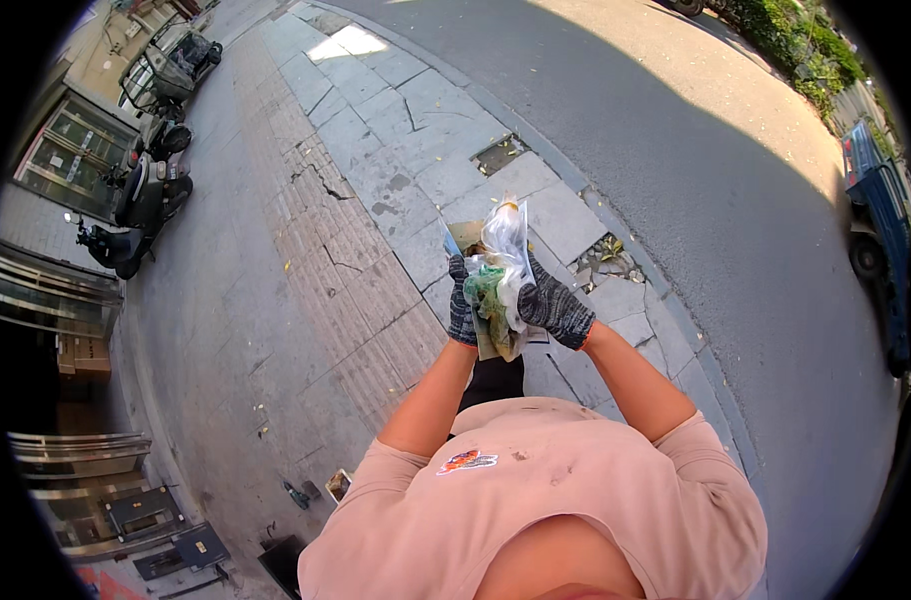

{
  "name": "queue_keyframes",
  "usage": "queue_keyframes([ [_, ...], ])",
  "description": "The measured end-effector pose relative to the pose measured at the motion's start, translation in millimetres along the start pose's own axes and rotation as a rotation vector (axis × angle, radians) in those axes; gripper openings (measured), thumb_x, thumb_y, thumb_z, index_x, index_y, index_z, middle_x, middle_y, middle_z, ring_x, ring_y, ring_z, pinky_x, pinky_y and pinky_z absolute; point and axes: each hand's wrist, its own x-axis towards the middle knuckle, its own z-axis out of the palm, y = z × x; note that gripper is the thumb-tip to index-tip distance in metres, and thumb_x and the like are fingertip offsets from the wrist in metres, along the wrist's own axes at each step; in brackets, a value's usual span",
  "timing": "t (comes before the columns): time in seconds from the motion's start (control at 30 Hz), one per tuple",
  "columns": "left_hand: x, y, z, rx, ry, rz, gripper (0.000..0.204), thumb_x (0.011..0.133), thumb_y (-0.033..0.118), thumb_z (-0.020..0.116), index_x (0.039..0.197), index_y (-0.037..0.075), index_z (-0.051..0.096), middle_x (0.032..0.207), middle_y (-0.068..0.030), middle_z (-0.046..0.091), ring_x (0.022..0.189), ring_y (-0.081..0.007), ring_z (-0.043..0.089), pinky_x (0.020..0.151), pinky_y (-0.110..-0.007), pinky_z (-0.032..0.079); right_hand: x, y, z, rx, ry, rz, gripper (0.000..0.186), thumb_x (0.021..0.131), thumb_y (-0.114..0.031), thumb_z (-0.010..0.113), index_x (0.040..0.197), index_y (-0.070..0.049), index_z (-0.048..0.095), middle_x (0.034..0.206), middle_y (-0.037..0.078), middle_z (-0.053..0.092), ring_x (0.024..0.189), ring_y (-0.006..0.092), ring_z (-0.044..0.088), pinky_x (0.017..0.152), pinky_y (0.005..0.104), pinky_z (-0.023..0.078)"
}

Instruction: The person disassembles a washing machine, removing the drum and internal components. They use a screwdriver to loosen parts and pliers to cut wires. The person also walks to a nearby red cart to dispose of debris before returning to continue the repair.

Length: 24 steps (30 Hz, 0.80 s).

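My left hand (462,305), in a dark mottled knit glove, is closed on the left side of an open piece of cardboard (466,234). A crumpled white translucent plastic bag (506,238), a green plastic bag (487,282) and some brownish material (497,325) lie bunched on it. My right hand (555,307), gloved the same way, grips the right side of this bundle. Both arms are held out in front of my body, over the paved sidewalk. The fingertips of my right hand are partly hidden by the bags.
Parked scooters (135,215) and shopfronts (70,150) line the left. A curb (695,355) separates the cracked paving (355,250) from the road (675,180). Broken paving with leaves (605,262) is just right of my hands. A blue vehicle (880,230) stands at the far right. Small items (338,485) lie lower left.
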Motion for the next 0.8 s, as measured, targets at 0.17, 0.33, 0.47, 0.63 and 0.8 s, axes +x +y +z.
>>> queue_keyframes([
  [0.17, 223.3, 87.5, 39.2, 0.008, -0.017, -0.012, 0.064, 0.093, 0.06, 0.044, 0.13, 0.008, 0.048, 0.115, -0.0103, 0.062, 0.102, -0.0267, 0.061, 0.091, -0.04, 0.05, 216.8, 28.0, -75.3, 0.4, 0.206, 0.014, 0.085, 0.081, -0.035, 0.069, 0.146, -0.003, 0.025, 0.117, 0.018, 0.061, 0.105, 0.0245, 0.06, 0.091, 0.0338, 0.047],
  [0.33, 456.5, 156.4, 90.0, 0.177, -0.016, 0.025, 0.054, 0.098, 0.049, 0.041, 0.127, 0.004, 0.048, 0.112, -0.0116, 0.062, 0.099, -0.0219, 0.063, 0.085, -0.034, 0.053, 400.3, -48.4, -202.4, -0.005, 0.256, -0.028, 0.073, 0.076, -0.039, 0.074, 0.132, -0.004, 0.043, 0.117, 0.013, 0.06, 0.109, 0.0223, 0.057, 0.097, 0.0347, 0.044],
  [0.47, 651.3, 164.8, 83.1, 1.272, -0.147, 0.585, 0.046, 0.1, 0.039, 0.042, 0.123, 0.0, 0.049, 0.11, -0.0135, 0.061, 0.092, -0.0238, 0.06, 0.078, -0.036, 0.05, 542.5, -30.8, -295.2, 0.027, 0.327, 0.142, 0.086, 0.065, -0.044, 0.083, 0.13, -0.003, 0.045, 0.123, 0.013, 0.059, 0.111, 0.0232, 0.057, 0.096, 0.0335, 0.044],
  [0.63, 890.0, 241.6, 87.6, 1.195, -0.171, 0.645, 0.038, 0.1, 0.026, 0.047, 0.129, 0.001, 0.046, 0.117, -0.0096, 0.056, 0.104, -0.021, 0.056, 0.088, -0.034, 0.047, 764.7, -31.4, -406.8, -0.102, 0.393, 0.175, 0.085, 0.061, -0.046, 0.085, 0.126, -0.003, 0.05, 0.114, 0.013, 0.064, 0.105, 0.0238, 0.061, 0.093, 0.0339, 0.047],
  [0.8, 1059.8, 380.0, 186.0, 0.842, 0.156, 0.315, 0.039, 0.097, 0.031, 0.055, 0.121, 0.001, 0.055, 0.107, -0.0043, 0.06, 0.097, -0.0131, 0.056, 0.085, -0.029, 0.048, 998.6, -42.8, -522.3, 0.177, 0.365, 0.1, 0.067, 0.065, -0.043, 0.084, 0.114, -0.004, 0.061, 0.105, 0.01, 0.068, 0.094, 0.0211, 0.064, 0.085, 0.0314, 0.051],
])
